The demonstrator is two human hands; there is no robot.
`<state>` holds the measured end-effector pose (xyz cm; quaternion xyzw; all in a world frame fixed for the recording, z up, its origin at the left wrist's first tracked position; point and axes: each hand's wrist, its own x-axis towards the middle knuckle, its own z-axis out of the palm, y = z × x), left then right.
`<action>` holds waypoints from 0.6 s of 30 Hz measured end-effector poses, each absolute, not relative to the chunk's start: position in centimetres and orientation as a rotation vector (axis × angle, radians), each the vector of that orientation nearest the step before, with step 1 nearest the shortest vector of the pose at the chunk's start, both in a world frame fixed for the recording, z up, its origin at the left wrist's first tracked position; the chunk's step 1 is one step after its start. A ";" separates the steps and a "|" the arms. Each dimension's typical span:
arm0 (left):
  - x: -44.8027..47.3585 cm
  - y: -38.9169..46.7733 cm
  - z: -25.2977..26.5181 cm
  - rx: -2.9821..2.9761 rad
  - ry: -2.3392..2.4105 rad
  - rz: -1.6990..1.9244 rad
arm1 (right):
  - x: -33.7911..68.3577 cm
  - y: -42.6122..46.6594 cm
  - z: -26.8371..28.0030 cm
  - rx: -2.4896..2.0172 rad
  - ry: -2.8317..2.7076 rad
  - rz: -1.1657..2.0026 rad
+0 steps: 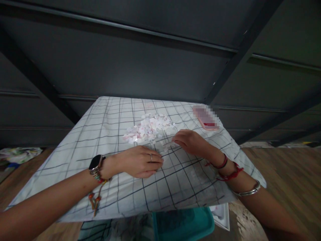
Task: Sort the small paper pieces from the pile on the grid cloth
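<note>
A heap of small white and pinkish flat pieces [150, 126], like cut slips, lies mid-table on a white checked cloth [120, 197]. Just below it, my left hand [142, 162] rests on the cloth, fingers curled together and fingertips down; whatever they may pinch is hidden. My right hand [189, 142] is at the heap's right side, thumb and fingers closed in a pinch by a small pale piece [172, 145]. A few loose pieces lie scattered between both hands.
A pink-cased phone [210, 127] lies at the table's far right. Below the front edge are a teal plastic tub [185, 222] and a white box [223, 216]. Dark panels [135, 63] stand behind the table. Wooden floor [288, 174] shows at the right.
</note>
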<state>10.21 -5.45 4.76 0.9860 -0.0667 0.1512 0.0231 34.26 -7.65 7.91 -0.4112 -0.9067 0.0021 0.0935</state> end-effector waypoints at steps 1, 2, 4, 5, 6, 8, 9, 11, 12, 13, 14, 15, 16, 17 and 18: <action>10.2 -5.4 4.7 3.048 -0.208 0.476 | 34.4 -7.9 8.1 -1.208 -2.696 0.030; 10.2 -5.4 4.7 3.042 -0.210 0.488 | 34.5 -8.0 8.2 -1.199 -2.693 0.055; 10.2 -5.4 4.6 3.029 -0.210 0.510 | 34.7 -8.2 8.5 -1.198 -2.666 0.086; 10.2 -5.4 4.6 3.025 -0.212 0.516 | 34.7 -8.2 8.6 -1.212 -2.640 0.086; 10.2 -5.4 4.6 3.025 -0.211 0.517 | 34.6 -8.1 8.6 -1.237 -2.607 0.076; 10.2 -5.4 4.6 3.036 -0.204 0.504 | 34.5 -7.9 8.6 -1.290 -2.553 0.050; 10.2 -5.4 4.6 3.044 -0.202 0.494 | 34.4 -7.8 8.6 -1.301 -2.550 0.044; 10.2 -5.4 4.7 3.054 -0.196 0.484 | 34.4 -7.8 8.4 -1.284 -2.601 0.057; 10.2 -5.4 4.7 3.053 -0.194 0.486 | 34.4 -7.9 8.4 -1.259 -2.636 0.073; 10.2 -5.4 4.7 3.050 -0.192 0.494 | 34.5 -8.1 8.3 -1.231 -2.663 0.092; 10.2 -5.4 4.7 3.045 -0.192 0.504 | 34.7 -8.3 8.3 -1.206 -2.678 0.111; 10.2 -5.4 4.7 3.040 -0.192 0.515 | 34.9 -8.6 8.4 -1.184 -2.682 0.130; 10.2 -5.4 4.7 3.037 -0.192 0.523 | 35.1 -8.8 8.5 -1.163 -2.679 0.147; 10.3 -5.3 4.7 3.036 -0.192 0.528 | 35.3 -9.1 8.6 -1.145 -2.678 0.166; 10.3 -5.3 4.7 3.036 -0.193 0.532 | 35.5 -9.3 8.8 -1.132 -2.679 0.184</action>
